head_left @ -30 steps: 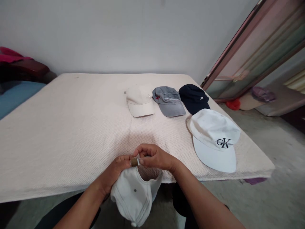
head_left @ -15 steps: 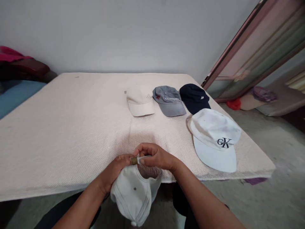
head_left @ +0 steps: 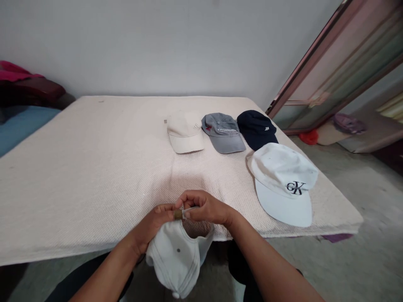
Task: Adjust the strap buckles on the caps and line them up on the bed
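Note:
An off-white baseball cap point(head_left: 174, 256) hangs at the table's front edge, its back opening and strap turned up. My left hand point(head_left: 156, 224) is closed on the cap's rim beside a brass-coloured buckle point(head_left: 178, 214). From the other side, my right hand point(head_left: 203, 206) pinches the pale strap point(head_left: 186, 212) just right of the buckle. Part of the strap is hidden by the right fingers. The cap's crown droops below both hands, over my lap.
A cream cap point(head_left: 185, 136), a grey cap point(head_left: 224, 136) and a navy cap point(head_left: 256, 129) lie in a row on the cloth-covered table point(head_left: 78, 180). Nearer, a large white cap point(head_left: 285, 184) with black letters sits at the right edge. A wall stands behind.
The buckle and the pinched strap have shifted very slightly; less of the strap shows at the right fingers. Both hands keep their hold, and the other caps stay put.

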The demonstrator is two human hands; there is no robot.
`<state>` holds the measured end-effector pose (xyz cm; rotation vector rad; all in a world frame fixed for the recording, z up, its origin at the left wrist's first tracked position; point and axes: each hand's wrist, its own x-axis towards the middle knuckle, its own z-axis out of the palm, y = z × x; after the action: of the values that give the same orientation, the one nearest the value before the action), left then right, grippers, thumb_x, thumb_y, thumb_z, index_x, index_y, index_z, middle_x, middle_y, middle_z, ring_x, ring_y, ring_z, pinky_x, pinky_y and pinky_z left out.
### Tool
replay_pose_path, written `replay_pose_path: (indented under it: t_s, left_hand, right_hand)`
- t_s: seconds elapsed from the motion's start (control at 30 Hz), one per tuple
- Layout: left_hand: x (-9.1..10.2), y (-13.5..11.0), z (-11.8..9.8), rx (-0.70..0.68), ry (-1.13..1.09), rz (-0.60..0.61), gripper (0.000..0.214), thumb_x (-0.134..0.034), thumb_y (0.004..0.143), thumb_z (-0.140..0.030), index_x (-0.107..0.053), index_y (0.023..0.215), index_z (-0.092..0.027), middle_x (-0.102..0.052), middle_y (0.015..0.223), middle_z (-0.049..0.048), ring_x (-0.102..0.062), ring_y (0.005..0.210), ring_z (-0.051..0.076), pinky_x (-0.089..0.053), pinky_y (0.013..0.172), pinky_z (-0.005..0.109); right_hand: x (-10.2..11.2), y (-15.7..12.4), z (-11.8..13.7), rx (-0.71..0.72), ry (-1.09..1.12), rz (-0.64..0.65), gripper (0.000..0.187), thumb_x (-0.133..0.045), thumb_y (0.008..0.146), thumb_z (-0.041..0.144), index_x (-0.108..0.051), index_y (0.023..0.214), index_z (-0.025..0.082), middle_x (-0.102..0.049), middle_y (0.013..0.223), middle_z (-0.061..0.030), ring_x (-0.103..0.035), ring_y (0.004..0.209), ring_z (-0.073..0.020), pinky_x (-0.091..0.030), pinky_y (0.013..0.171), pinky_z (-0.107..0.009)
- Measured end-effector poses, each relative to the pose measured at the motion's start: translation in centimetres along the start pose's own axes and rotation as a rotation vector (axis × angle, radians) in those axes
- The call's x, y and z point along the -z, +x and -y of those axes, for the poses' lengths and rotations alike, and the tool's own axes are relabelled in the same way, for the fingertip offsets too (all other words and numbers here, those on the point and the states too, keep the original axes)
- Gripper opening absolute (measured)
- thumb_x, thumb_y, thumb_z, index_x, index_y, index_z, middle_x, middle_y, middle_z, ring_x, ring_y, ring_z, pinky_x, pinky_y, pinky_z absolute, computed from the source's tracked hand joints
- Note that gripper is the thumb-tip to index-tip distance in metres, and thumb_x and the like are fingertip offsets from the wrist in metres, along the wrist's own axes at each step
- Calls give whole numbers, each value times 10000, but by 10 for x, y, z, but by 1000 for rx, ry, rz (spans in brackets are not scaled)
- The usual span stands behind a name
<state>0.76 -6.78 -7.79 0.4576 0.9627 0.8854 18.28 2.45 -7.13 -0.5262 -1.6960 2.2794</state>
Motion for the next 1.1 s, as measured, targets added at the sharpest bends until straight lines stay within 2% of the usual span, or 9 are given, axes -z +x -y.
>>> replay_pose_path:
  t_s: [0.17, 0.4, 0.53, 0.83, 1.1]
  left_hand:
    - [1, -1, 1, 28, -16, 15, 234, -725, 751, -256, -735, 929, -103, -707, 712, 76, -607, 569, 120, -431, 573, 215]
    - [-1, -1, -1, 18, -96, 8, 241, -781, 680, -255, -739, 845, -84, -714, 712, 95, -637, 613, 146, -462, 609, 228]
    - [0, -1, 0, 1, -90, -17, 201, -783, 672, -232, -734, 813, -98, -708, 712, 81, -628, 594, 141, -457, 592, 230]
    - [4, 3, 4, 2, -120, 41, 198, -742, 718, -239, -715, 830, -78, -688, 711, 84, -612, 592, 135, -446, 592, 235]
    - [3, 3, 3, 14, -98, -29, 223, -768, 685, -229, -721, 837, -73, -696, 706, 81, -613, 582, 133, -450, 584, 228]
  right_hand:
    - [-2, 1, -2, 6, 34, -48, 228, -675, 757, 239, -615, 958, 149, -525, 605, 56, -409, 504, -53, -277, 471, -185]
    - [0, 0, -3, 17, 195, 76, 287, -692, 776, 280, -605, 1015, 149, -553, 610, 48, -391, 469, -47, -283, 438, -174]
    - [0, -1, -1, 25, 260, 50, 258, -688, 780, 266, -609, 998, 155, -554, 600, 49, -354, 440, -36, -256, 413, -162]
    - [-1, 0, -2, 25, 188, 11, 288, -715, 754, 286, -614, 985, 147, -574, 628, 35, -395, 465, -38, -266, 427, -164]
    - [-4, -1, -2, 40, 122, -94, 242, -692, 751, 245, -622, 963, 152, -581, 633, 31, -422, 509, -53, -280, 467, -177]
